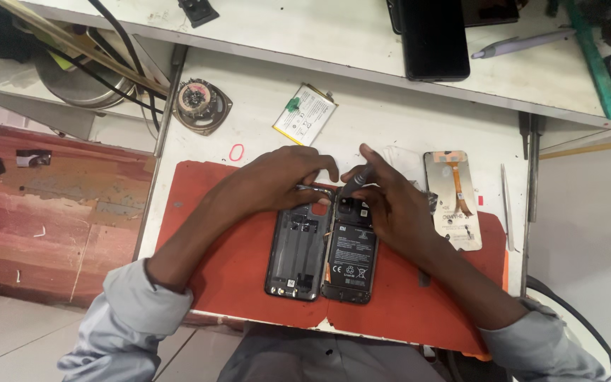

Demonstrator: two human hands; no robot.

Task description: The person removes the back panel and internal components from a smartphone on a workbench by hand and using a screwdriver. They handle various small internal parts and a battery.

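Note:
An opened phone body (350,263) with a black battery lies on an orange mat (235,269), and its black back cover (295,258) lies inside-up right beside it on the left. My left hand (277,180) rests on the top end of the back cover, fingers curled over its edge. My right hand (390,201) holds a slim dark tool (357,179), its tip down at the top of the phone body near the camera area.
A detached screen panel (452,199) with an orange flex cable lies to the right. A white battery (305,114) and a round speaker (202,106) sit behind the mat. Tweezers (507,209) lie at the right edge. A dark phone (434,39) rests on the raised shelf.

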